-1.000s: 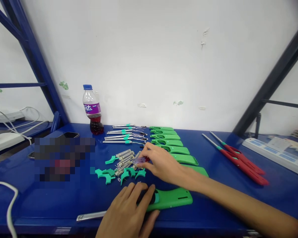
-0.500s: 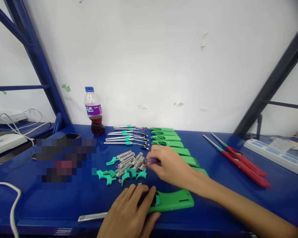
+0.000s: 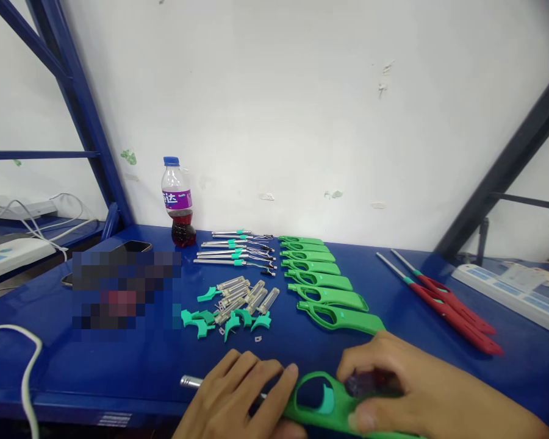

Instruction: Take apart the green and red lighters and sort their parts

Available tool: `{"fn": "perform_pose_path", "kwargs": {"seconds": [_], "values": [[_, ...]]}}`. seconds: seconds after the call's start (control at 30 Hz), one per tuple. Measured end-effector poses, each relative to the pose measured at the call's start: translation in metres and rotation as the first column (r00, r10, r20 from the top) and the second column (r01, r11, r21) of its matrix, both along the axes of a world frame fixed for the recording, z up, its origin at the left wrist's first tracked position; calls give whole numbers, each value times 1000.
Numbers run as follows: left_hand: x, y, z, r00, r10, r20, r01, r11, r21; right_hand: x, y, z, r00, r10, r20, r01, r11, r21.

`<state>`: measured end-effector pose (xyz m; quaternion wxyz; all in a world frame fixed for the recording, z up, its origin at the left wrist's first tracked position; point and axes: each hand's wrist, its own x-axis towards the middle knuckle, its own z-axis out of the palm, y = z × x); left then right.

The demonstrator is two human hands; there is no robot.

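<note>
At the table's front edge lies a green long-nosed lighter point(image 3: 308, 405) with a silver tube point(image 3: 191, 381) and a teal trigger point(image 3: 327, 399). My left hand point(image 3: 244, 396) is closed over its neck, hiding part of the tube. My right hand point(image 3: 393, 390) is closed at the handle end, its thumb against the green body. Inside that hand is a dark purple, see-through tool handle point(image 3: 370, 383); its far end is hidden. Beyond my hands lie loose teal triggers point(image 3: 232, 326), clear fuel tanks point(image 3: 256, 299) and a small metal piece point(image 3: 258, 339).
Several green lighter shells point(image 3: 343, 297) form a column, with metal tubes with wires point(image 3: 222, 253) to their left. Two red lighters point(image 3: 443, 305) and a power strip point(image 3: 507, 296) lie on the right. A drink bottle point(image 3: 178, 201) stands at the back; a white cable point(image 3: 32, 366) runs front left.
My right hand has come down from above the fuel tanks to the lighter's handle, bringing the purple tool handle. The lighter and my left hand have shifted slightly right and toward me.
</note>
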<state>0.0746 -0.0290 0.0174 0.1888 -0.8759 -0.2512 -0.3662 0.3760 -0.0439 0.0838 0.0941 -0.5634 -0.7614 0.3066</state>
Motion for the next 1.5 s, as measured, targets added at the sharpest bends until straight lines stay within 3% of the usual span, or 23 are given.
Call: {"fn": "perform_pose_path", "kwargs": {"seconds": [0.2, 0.3, 0.4, 0.53, 0.6, 0.7, 0.8, 0.87, 1.07, 1.17, 1.33, 1.5], "values": [[7, 5, 1, 998, -32, 53, 31, 999, 18, 13, 10, -20, 990, -49, -130, 61, 994, 90], [10, 6, 1, 994, -64, 85, 64, 998, -4, 15, 6, -32, 993, -51, -102, 69, 982, 176], [9, 7, 5, 991, -105, 85, 109, 993, -35, 10, 0, -32, 997, -62, -38, 70, 963, 261], [0, 6, 13, 994, -95, 46, 98, 993, -73, -3, -7, -21, 995, 60, 83, -87, 928, 362], [-7, 5, 14, 997, -78, 9, 79, 992, -97, -8, -7, -18, 974, 169, 148, -217, 881, 421], [-15, 5, 10, 997, -56, -44, 50, 993, -111, -10, -4, -22, 941, 257, 220, -338, 754, 564], [-20, 4, 5, 997, -33, -69, 24, 992, -126, -4, -3, -30, 918, 273, 287, -396, 597, 697], [-21, 2, 3, 998, -24, -61, 14, 988, -155, 2, -4, -35, 912, 253, 323, -410, 521, 749], [-9, 3, 3, 999, 37, -12, -38, 988, -147, 6, -7, -42, 905, 177, 386, -422, 470, 775], [-4, 8, -2, 999, 34, -12, -35, 989, -141, -1, -8, -43, 919, 136, 371, -386, 507, 771], [-4, 13, -11, 1000, -8, 1, 8, 990, -142, -12, -9, -45, 928, 138, 347, -345, 673, 654], [-4, 13, -10, 999, -26, 32, 33, 964, -263, -37, 2, -40, 932, 185, 311, -343, 725, 597]]}}
